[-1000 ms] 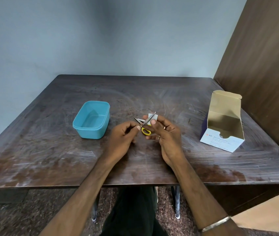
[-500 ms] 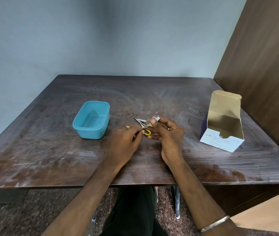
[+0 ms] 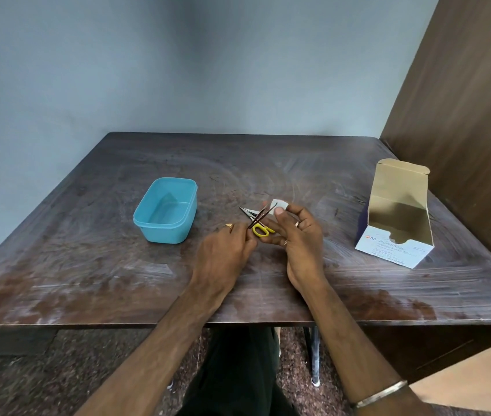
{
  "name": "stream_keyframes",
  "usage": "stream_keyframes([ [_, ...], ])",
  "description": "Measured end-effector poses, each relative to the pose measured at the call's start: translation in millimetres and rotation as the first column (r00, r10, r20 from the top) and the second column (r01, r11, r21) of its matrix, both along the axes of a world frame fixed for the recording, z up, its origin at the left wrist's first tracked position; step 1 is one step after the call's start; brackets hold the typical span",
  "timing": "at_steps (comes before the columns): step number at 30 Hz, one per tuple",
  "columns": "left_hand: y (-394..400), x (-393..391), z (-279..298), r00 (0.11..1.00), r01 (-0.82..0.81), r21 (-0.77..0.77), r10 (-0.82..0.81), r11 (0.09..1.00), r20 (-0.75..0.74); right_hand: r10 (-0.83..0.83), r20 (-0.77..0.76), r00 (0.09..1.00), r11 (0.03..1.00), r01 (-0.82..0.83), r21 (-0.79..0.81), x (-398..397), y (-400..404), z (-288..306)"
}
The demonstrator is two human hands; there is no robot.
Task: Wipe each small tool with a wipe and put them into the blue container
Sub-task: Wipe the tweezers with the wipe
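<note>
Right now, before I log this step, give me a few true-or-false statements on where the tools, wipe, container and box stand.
1. The blue container already holds a tool. False: it looks empty.
2. The right hand pinches a white wipe. True.
3. The left hand holds a thin dark tool, apparently tweezers. True.
4. The swab box stands closed. False: its lid flap is up.
5. Yellow-handled scissors lie on the table between the hands. True.

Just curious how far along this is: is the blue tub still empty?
Empty. The blue container shows only its bare floor; no tool lies inside.
</note>
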State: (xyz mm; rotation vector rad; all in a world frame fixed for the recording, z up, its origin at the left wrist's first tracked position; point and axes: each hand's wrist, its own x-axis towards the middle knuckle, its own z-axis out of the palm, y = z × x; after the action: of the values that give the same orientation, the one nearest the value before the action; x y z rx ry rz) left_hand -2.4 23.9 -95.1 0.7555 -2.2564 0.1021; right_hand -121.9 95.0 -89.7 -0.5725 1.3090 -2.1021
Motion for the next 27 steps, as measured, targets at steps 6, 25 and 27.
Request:
stream_keyframes([
  [6, 1.4, -1.2, 0.9, 1.000, 0.008, -0.008, -0.008, 1.000, 0.025, -0.065, 0.031, 0.997, 0.998, 0.064, 0.025, 2.3, -0.7, 1.8],
  [25, 0.9, 0.3, 1.1, 0.997, -0.029, -0.018, 0.030, 0.999, 0.068, 0.166, -0.324, 0.931, 0.983, -0.131, 0.128, 8.9, 1.6, -1.6],
  [27, -0.1, 0.6, 0.8, 0.997, -0.041, -0.004, 0.041, 0.999, 0.067, 0.186, -0.368, 0.911, 0.977, -0.133, 0.164, 9.1, 0.5, -3.5],
])
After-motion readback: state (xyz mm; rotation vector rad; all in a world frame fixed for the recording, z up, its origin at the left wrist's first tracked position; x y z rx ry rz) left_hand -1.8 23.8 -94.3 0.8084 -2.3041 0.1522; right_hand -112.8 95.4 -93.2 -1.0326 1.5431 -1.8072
